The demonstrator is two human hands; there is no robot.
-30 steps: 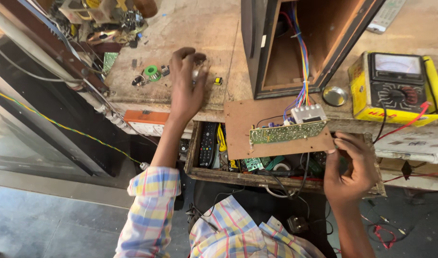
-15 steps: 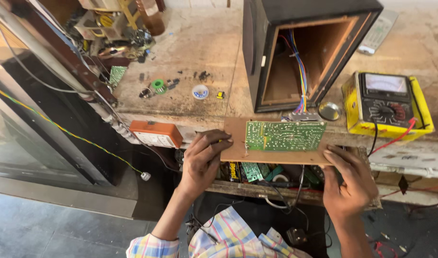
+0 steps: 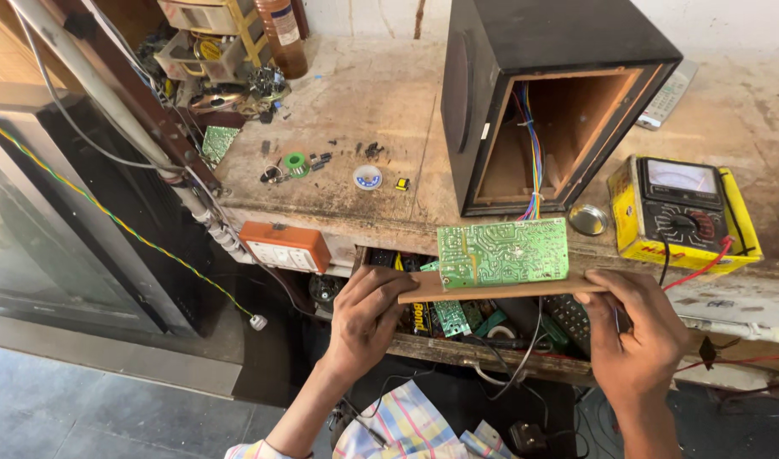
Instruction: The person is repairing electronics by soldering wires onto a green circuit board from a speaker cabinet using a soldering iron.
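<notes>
Board (image 3: 501,253) on its panel (image 3: 500,289) now tilts upright; left hand (image 3: 365,319) has joined right hand (image 3: 631,336), fingers pinching the panel's ends.

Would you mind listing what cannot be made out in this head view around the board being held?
- Wooden panel: seen edge-on, so its faces are hidden; the left hand and right hand cover its ends.
- Green circuit board: its component side faces away.
- Coloured wires: their far ends vanish inside the speaker cabinet.
- Open drawer: contents partly covered by panel and hands.
- Multimeter: dial markings too small.
</notes>
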